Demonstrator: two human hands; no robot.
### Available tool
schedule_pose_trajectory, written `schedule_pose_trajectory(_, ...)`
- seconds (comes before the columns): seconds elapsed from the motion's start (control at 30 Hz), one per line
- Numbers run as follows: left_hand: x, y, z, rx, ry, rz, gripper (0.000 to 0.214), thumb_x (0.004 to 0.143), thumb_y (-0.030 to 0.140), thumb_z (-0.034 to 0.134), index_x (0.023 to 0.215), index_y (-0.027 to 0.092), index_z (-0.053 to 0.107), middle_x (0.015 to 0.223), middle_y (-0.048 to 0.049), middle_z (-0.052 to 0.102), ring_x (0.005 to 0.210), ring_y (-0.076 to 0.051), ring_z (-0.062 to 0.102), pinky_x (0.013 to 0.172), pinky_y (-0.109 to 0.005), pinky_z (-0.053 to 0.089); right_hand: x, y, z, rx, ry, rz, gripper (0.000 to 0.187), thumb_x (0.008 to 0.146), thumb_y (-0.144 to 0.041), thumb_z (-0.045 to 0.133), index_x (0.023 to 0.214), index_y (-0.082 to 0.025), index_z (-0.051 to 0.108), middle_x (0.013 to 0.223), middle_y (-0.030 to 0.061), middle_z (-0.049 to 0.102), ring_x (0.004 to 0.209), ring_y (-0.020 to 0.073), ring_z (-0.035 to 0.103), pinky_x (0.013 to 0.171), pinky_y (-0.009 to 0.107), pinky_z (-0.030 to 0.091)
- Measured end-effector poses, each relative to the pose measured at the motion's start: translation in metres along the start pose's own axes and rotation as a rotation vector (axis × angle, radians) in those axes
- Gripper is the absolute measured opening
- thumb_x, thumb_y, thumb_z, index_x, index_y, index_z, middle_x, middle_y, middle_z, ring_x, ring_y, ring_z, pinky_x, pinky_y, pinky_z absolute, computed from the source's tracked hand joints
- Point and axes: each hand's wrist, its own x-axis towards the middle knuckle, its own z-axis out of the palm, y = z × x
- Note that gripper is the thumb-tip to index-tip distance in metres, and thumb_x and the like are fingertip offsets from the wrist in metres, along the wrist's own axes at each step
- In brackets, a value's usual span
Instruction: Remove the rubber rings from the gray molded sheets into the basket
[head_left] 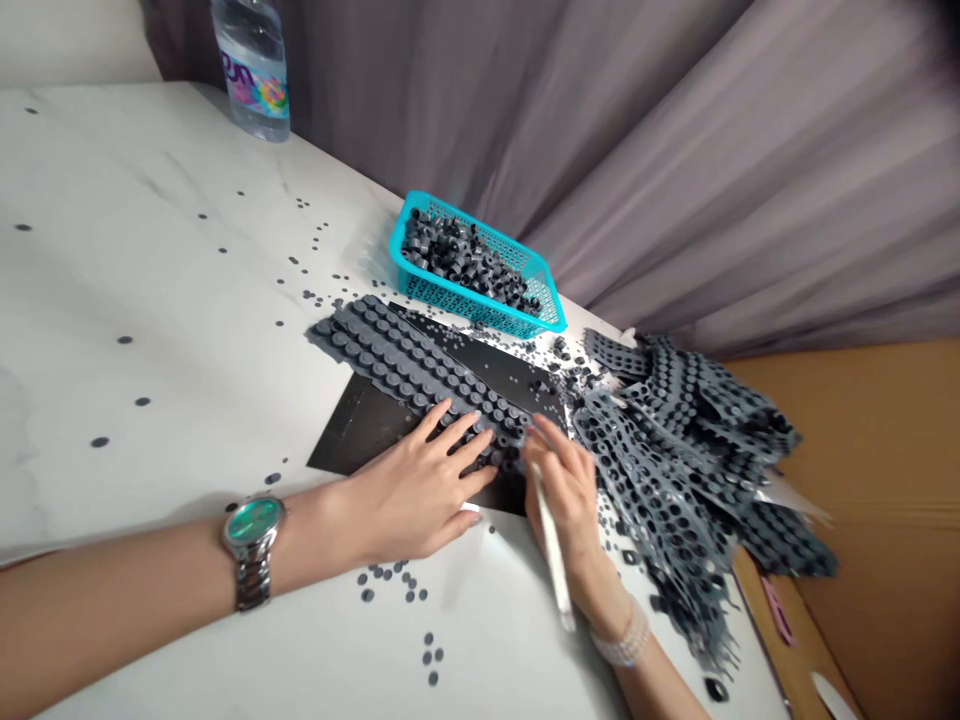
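Observation:
A grey rubber sheet of round studs (397, 365) lies on a black flat plate (487, 365), set at a slant on the white marble-look table (150, 250). My left hand (412, 490) rests palm down with its fingertips on the studded sheet's near end. My right hand (570, 490) stands close beside it, at the sheet's right end, and grips a slim white stick (553, 545). The stick's upper tip is hidden among my fingers. Small dark round pieces (394, 585) are scattered on the table near my hands.
A turquoise plastic basket (476, 265) full of grey rubber cylinders stands behind the plate. A heap of perforated grey rubber sheets (675, 470) lies to the right. A water bottle (253, 70) stands at the far corner, with a mauve curtain (600, 130) behind. Cardboard (877, 470) lies beyond the table's right edge.

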Motion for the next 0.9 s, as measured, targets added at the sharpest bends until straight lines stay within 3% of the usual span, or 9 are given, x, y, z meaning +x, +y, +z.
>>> schedule_pose_trajectory(0.1, -0.001, 0.000, 0.001, -0.004, -0.003, 0.001, 0.046, 0.094, 0.046, 0.042, 0.128, 0.019, 0.056, 0.142, -0.0145, 0.049, 0.136, -0.035, 0.037, 0.111, -0.058, 0.019, -0.005, 0.016, -0.006, -0.086, 0.131, 0.255, 0.011, 0.093, -0.017, 0.049, 0.094, -0.020, 0.060, 0.111, 0.0127, 0.069, 0.116, 0.0271, 0.060, 0.089, 0.045, 0.048)
schedule_pose_trajectory(0.27, -0.002, -0.001, 0.000, -0.021, -0.004, 0.009, 0.045, 0.093, 0.045, 0.045, 0.128, 0.019, 0.056, 0.143, -0.0170, 0.047, 0.136, -0.036, 0.037, 0.111, -0.058, 0.020, -0.018, 0.027, -0.014, -0.007, 0.034, 0.319, 0.012, 0.093, -0.025, 0.051, 0.092, -0.021, 0.062, 0.113, 0.0123, 0.068, 0.131, 0.0292, 0.048, 0.096, 0.052, 0.047)
schedule_pose_trajectory(0.4, -0.003, 0.001, -0.001, -0.017, 0.018, 0.010, 0.045, 0.093, 0.044, 0.045, 0.127, 0.018, 0.056, 0.142, -0.0186, 0.049, 0.136, -0.035, 0.037, 0.111, -0.057, 0.022, -0.011, 0.014, -0.006, 0.120, -0.038, 0.225, 0.011, 0.092, -0.020, 0.052, 0.094, -0.021, 0.062, 0.129, 0.0141, 0.060, 0.125, 0.0244, 0.053, 0.094, 0.043, 0.051)
schedule_pose_trajectory(0.53, -0.004, 0.002, -0.001, 0.014, 0.029, -0.004, 0.047, 0.093, 0.045, 0.046, 0.127, 0.014, 0.057, 0.137, -0.0198, 0.052, 0.133, -0.034, 0.041, 0.111, -0.055, 0.023, 0.003, 0.005, 0.003, 0.144, -0.080, 0.071, 0.012, 0.091, -0.015, 0.053, 0.094, -0.022, 0.061, 0.119, 0.0115, 0.066, 0.124, 0.0249, 0.055, 0.095, 0.045, 0.050)
schedule_pose_trajectory(0.9, -0.004, 0.002, 0.001, 0.032, 0.045, 0.012, 0.047, 0.095, 0.045, 0.041, 0.122, 0.013, 0.061, 0.136, -0.0196, 0.054, 0.132, -0.034, 0.043, 0.110, -0.054, 0.022, 0.011, 0.010, 0.005, 0.080, -0.094, -0.120, 0.018, 0.090, -0.010, 0.054, 0.100, -0.024, 0.059, 0.113, 0.0085, 0.071, 0.123, 0.0243, 0.055, 0.087, 0.041, 0.049)
